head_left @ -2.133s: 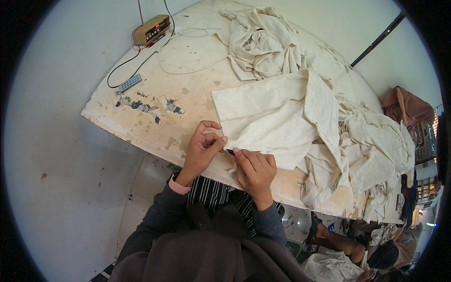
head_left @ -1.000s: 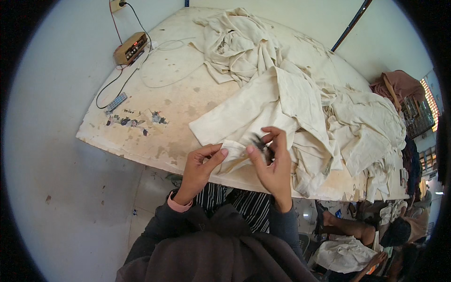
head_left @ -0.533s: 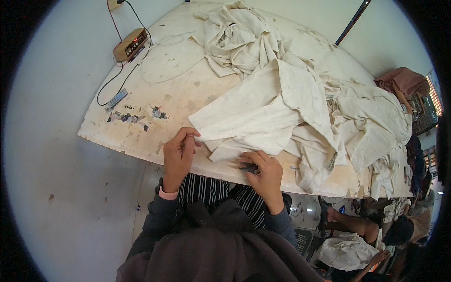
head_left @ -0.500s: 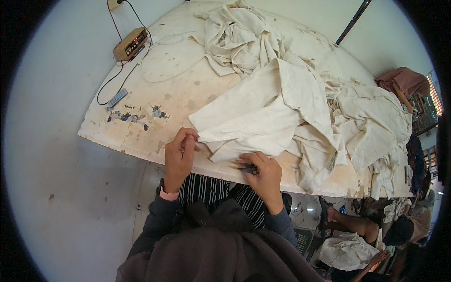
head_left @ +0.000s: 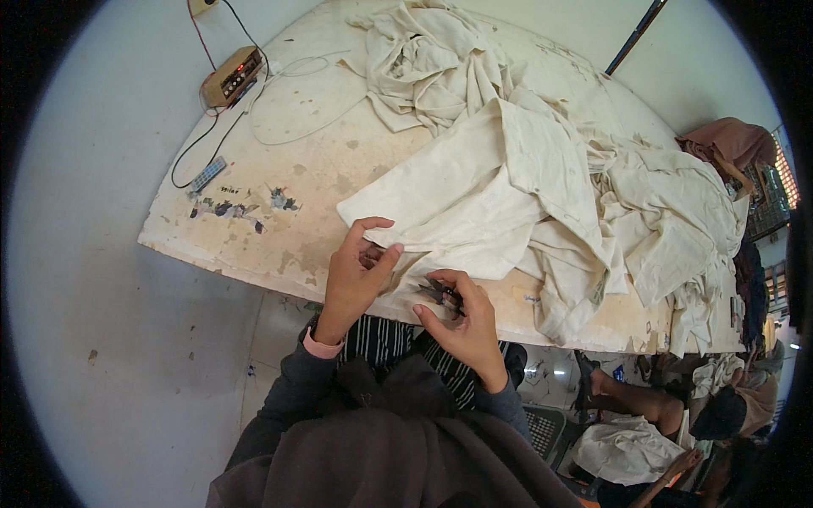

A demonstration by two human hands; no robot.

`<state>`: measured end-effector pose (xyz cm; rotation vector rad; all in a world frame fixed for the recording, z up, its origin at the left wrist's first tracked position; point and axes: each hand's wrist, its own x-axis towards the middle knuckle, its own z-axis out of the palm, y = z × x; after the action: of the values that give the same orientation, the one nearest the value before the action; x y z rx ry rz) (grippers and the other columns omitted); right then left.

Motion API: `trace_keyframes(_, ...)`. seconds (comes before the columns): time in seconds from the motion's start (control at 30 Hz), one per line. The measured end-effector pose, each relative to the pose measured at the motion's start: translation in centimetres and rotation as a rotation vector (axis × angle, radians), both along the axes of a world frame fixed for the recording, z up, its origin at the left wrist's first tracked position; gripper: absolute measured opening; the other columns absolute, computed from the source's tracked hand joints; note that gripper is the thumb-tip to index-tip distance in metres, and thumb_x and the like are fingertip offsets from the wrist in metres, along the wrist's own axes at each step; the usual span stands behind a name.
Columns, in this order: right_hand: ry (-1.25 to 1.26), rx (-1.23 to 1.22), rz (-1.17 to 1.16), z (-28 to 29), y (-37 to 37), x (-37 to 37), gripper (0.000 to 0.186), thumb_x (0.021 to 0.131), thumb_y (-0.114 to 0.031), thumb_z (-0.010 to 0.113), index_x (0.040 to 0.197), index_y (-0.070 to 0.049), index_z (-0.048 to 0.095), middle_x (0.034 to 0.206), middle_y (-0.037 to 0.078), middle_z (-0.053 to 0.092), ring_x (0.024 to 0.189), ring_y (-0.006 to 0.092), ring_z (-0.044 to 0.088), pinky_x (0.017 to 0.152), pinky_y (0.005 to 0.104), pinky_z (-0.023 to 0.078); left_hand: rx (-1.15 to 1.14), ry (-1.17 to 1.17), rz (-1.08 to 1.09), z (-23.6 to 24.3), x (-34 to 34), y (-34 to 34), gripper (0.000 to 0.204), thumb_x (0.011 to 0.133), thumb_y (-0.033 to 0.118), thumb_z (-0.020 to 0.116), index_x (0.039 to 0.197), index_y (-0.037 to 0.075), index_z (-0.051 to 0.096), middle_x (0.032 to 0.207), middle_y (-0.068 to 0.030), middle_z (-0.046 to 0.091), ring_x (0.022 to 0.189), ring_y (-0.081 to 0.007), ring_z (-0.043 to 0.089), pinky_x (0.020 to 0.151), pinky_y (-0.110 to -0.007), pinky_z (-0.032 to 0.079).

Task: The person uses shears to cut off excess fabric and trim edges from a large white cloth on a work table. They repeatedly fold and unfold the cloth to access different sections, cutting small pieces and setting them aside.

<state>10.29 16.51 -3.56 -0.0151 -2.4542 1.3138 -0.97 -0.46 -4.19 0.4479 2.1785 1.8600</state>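
Note:
An off-white cotton garment [head_left: 449, 203] lies crumpled on the worn, pale worktable [head_left: 296, 186], its lower part near the front edge. My left hand [head_left: 364, 271], with a pink band at the wrist, has its fingers bent in a pinch on the garment's near edge. Close to its right, my right hand [head_left: 461, 322] holds small black snips [head_left: 440, 292] in curled fingers, thumb lifted away from them, blades pointing left just by the cloth.
Two more heaps of off-white cloth [head_left: 423, 59] [head_left: 669, 220] lie behind and right. A brown electronic box [head_left: 233, 76] with wires and a remote [head_left: 207, 173] are at left, beside the wall. A co-worker [head_left: 728, 415] sits low at right; a grey plastic basket [head_left: 542, 432] is below.
My left hand has shifted up and right along the cloth since half a second ago. My right hand has moved slightly left, its thumb opening away from the snips.

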Motion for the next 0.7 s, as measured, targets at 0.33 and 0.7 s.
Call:
trace_keyframes(0.33, 0.083, 0.115, -0.221, 2.4, 1.1, -0.7, 0.026, 0.092, -0.023, 0.076, 0.102, -0.002, 0.064, 0.086, 0.013, 0.070, 0.072, 0.0280, 0.065, 0.067, 0.0365, 0.049, 0.907, -0.362, -0.007, -1.4, 0.6, 2.4, 0.024, 0.107, 0.007, 0.038, 0.125, 0.019, 0.027, 0.131, -0.0251, 0.057, 0.118, -0.0384, 0.067, 0.105, -0.050, 0.054)
trace_keyframes(0.7, 0.293, 0.520, -0.174, 4.6, 1.2, -3.1, 0.022, 0.086, -0.024, 0.080, 0.094, -0.008, 0.067, 0.075, 0.003, 0.070, 0.055, 0.0205, 0.061, 0.056, 0.0306, 0.040, 0.956, -0.461, -0.016, -0.7, 1.2, 2.3, 0.027, 0.106, 0.007, 0.039, 0.127, 0.020, 0.026, 0.132, -0.0263, 0.057, 0.110, -0.0391, 0.070, 0.101, -0.049, 0.057)
